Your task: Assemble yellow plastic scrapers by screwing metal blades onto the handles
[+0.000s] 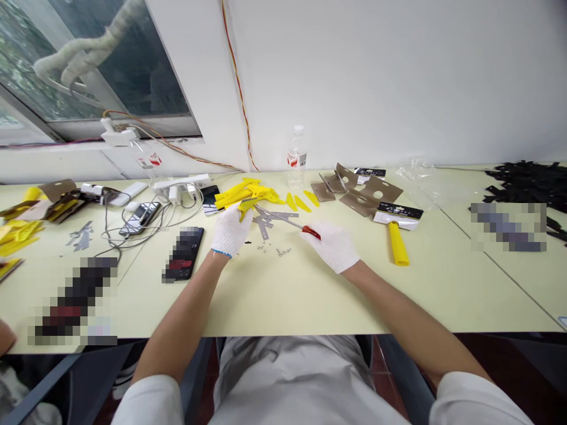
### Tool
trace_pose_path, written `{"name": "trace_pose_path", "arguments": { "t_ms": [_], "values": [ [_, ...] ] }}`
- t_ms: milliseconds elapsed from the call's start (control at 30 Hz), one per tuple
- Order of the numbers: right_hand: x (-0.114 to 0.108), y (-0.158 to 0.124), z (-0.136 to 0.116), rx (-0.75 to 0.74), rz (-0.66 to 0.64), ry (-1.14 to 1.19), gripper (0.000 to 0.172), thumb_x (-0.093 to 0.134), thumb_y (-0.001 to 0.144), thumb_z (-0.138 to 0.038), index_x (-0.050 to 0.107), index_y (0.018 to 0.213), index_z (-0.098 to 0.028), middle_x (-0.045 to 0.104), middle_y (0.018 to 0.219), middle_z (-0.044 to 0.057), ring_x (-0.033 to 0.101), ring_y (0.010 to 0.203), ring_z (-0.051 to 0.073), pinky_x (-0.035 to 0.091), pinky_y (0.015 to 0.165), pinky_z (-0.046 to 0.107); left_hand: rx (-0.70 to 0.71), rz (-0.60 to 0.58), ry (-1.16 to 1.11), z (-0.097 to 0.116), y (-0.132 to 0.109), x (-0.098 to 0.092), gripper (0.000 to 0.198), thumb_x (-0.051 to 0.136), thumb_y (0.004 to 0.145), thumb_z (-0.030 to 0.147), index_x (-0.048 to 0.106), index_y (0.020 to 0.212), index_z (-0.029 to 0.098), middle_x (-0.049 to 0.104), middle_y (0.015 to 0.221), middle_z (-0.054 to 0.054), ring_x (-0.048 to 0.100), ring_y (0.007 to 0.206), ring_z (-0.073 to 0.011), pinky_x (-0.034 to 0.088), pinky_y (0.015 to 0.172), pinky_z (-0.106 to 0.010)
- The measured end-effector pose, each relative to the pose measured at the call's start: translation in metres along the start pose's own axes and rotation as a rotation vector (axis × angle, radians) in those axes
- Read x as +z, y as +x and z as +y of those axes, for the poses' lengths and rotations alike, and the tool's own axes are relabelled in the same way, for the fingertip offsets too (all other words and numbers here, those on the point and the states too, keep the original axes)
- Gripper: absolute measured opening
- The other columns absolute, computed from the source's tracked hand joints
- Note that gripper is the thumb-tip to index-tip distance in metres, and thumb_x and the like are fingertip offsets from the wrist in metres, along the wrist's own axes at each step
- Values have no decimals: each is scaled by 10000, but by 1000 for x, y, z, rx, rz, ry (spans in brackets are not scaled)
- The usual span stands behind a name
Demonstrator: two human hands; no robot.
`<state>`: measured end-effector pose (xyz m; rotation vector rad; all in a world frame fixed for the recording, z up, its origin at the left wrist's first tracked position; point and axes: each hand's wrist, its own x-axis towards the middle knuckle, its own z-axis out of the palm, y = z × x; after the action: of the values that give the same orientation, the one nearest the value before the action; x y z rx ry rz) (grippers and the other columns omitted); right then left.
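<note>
My left hand (pixel 231 229), in a white knit glove, is closed around a yellow plastic scraper part (pixel 247 204). A red-handled screwdriver (pixel 312 232) is gripped in my right hand (pixel 333 248), also gloved; its shaft points up and left towards the yellow part. Whether the tip touches that part I cannot tell. Flat grey metal blades (pixel 267 223) lie between the hands, with small screws (pixel 283 252) scattered nearer me. Behind my left hand is a heap of yellow plastic handles (pixel 252 190). Several yellow tapered pieces (pixel 303 203) lie to its right.
A clear bottle (pixel 296 158) stands by the wall. Brown cardboard holders (pixel 374 195) and a carded yellow tube (pixel 398 245) lie right, black parts (pixel 527 183) farther right. Left are a phone (pixel 185 254), tangled cables (pixel 170 215) and a power strip (pixel 188 181). Someone's hand shows at the left edge.
</note>
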<state>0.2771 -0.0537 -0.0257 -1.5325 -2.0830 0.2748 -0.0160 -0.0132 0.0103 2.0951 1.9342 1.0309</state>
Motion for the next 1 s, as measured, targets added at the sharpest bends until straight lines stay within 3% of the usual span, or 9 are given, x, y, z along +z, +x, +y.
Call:
{"name": "trace_pose_path", "arguments": {
  "t_ms": [133, 267, 400, 467, 567, 667, 733, 867, 1000],
  "values": [
    [-4, 2, -1, -18, -72, 90, 364, 539, 1092, -464, 766, 966, -209, 774, 945, 101, 671, 833, 244, 452, 768, 344, -6, -3, -6, 0, 0, -1, 334, 580, 994, 367, 509, 697, 235, 732, 811, -106, 739, 922, -284, 563, 894, -359],
    [-9, 5, 1, 126, -302, 344, 523, 498, 1078, -596, 656, 767, -207, 640, 702, 34, 552, 650, 177, 413, 674, 314, 27, -5, -16, -1, -1, 0, 300, 573, 996, 369, 550, 731, 230, 710, 783, -90, 740, 924, -283, 566, 900, -354],
    [-11, 6, 6, 406, -572, 727, 571, 543, 1003, -745, 706, 951, -200, 535, 659, -28, 328, 480, 101, 266, 486, 260, 32, -24, -20, 0, -2, 1, 267, 573, 988, 365, 594, 762, 226, 703, 774, -87, 748, 942, -293, 567, 897, -354],
    [-11, 5, 8, 462, -642, 819, 566, 596, 967, -754, 699, 1037, -202, 534, 683, -37, 274, 456, 85, 205, 449, 253, 21, -30, -14, -1, -2, 2, 262, 573, 985, 369, 614, 770, 225, 697, 762, -86, 747, 937, -296, 568, 903, -360],
    [-12, 5, 7, 412, -550, 677, 435, 732, 917, -640, 624, 947, -219, 541, 687, -42, 365, 495, 95, 262, 478, 249, 14, -30, -11, -6, -1, 5, 273, 574, 998, 402, 669, 819, 219, 735, 814, -100, 736, 948, -298, 566, 923, -383],
    [-11, 4, 2, 270, -250, 378, 348, 783, 895, -493, 571, 833, -224, 628, 752, -7, 544, 654, 148, 394, 625, 276, 10, -27, -17, -12, -1, 8, 277, 592, 1010, 444, 728, 922, 219, 781, 911, -119, 718, 972, -301, 557, 923, -404],
    [-9, 2, -2, 145, -105, 214, 284, 730, 945, -453, 621, 829, -218, 703, 845, 37, 619, 778, 196, 428, 722, 310, 6, -21, -17, -14, 0, 9, 291, 594, 1011, 464, 739, 966, 215, 793, 956, -127, 713, 972, -304, 550, 912, -413],
    [-6, -1, -7, 33, -36, -21, 272, 609, 1067, -445, 737, 978, -222, 769, 1001, 96, 675, 890, 247, 388, 719, 330, -6, -12, -11, -15, 0, 9, 350, 568, 1015, 507, 732, 947, 205, 772, 879, -119, 709, 923, -309, 544, 868, -419],
    [-6, -1, -8, 23, -80, -68, 331, 559, 1114, -466, 724, 988, -207, 772, 989, 119, 684, 885, 263, 365, 710, 337, -28, -16, -12, -14, 0, 7, 364, 584, 1009, 539, 715, 888, 222, 734, 778, -106, 692, 899, -307, 535, 847, -418]
  ]
}}
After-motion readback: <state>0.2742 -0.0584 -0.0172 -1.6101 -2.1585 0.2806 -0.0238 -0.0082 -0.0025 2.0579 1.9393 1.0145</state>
